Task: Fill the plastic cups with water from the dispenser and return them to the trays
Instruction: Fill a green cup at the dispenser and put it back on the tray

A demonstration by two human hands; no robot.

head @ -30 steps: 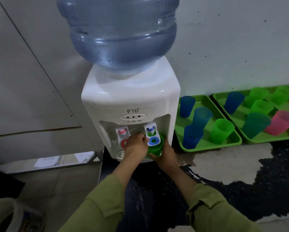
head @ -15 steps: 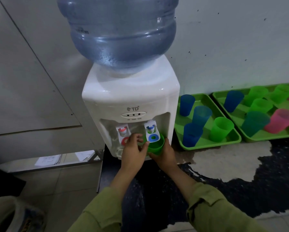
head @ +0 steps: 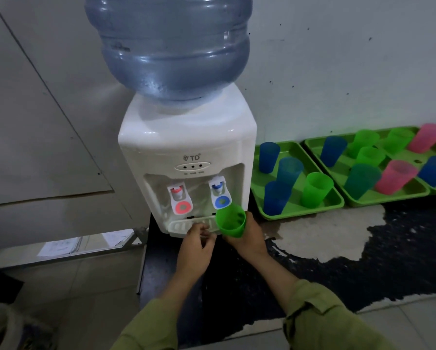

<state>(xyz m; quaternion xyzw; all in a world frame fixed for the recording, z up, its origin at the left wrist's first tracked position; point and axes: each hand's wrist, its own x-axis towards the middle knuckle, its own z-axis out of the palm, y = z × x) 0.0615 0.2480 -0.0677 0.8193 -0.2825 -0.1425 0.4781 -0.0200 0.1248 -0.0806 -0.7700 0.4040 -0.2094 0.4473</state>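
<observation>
Head view shows the right hand curled round a green cup, which sits just above that hand, below the blue tap of the dispenser and a little clear of it. The left hand hangs just beside the right, fingers loosely bent and pinching nothing, over the drip tray. Whether the cup holds water cannot be told (its inside only reads green). By my judgement the filling step is at its end and the carry comes next: keep the cup level and set it on a bare patch of the near tray, off to the right of the hand, among the other cups.
</observation>
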